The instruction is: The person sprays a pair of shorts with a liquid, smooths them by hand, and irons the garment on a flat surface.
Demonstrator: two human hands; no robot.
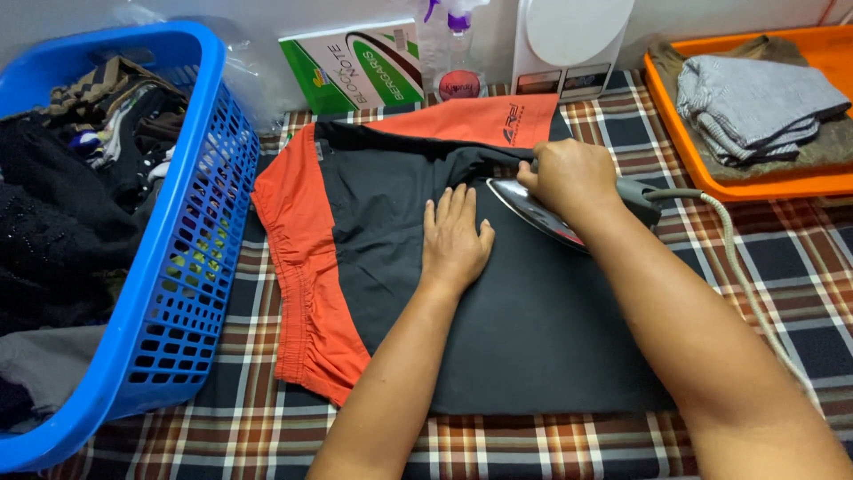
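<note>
A pair of black shorts (498, 329) with an orange waistband and orange side panel lies spread flat in the middle of the tabletop (782, 267), which is covered by a checked cloth. The left hand (455, 238) rests on the black fabric, palm down, fingers straight and close together, holding nothing. Just to its right the right hand (569, 176) is clamped around the handle of an iron (533, 212), whose shiny soleplate is tilted on the shorts near the orange panel. The iron's cord (742, 267) trails off toward the right along the cloth. A blue laundry basket (187, 267) full of dark clothes crowds the left edge, touching the cloth beside the waistband. At the far right an orange tray (702, 178) holds folded grey garments (755, 111). Behind the shorts stand a green box (355, 67), a spray bottle (455, 53) and a white stand (569, 44).
</note>
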